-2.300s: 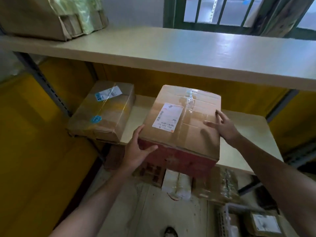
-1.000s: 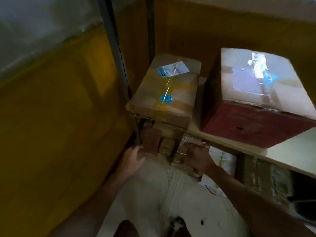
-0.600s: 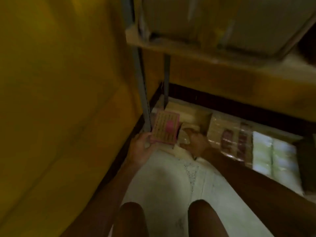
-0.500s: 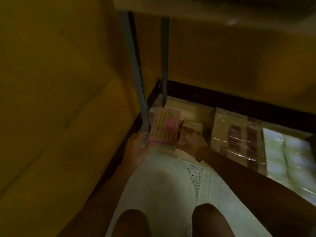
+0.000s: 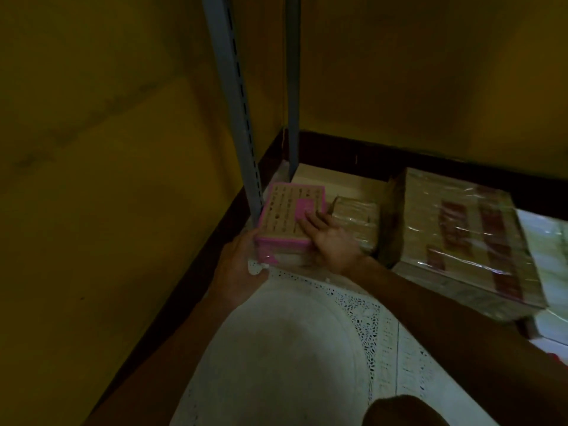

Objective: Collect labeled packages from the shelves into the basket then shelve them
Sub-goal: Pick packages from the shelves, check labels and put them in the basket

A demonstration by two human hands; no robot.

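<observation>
Pink package lengthwise toward wall (face up); left hand grips, right hand flat atop.

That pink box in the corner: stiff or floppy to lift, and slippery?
Probably stiff: the pink box shows square edges under the right hand. Flat, so unlikely to roll. Shiny wrap by the left hand may be slippery.

Dim yellowish light, soft blur (edges bowed)

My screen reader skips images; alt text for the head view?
The left hand holds the near corner of a pink-edged box while the right hand lies flat on its top, beside a grey shelf upright. Plastic-wrapped packages sit to its right.
</observation>
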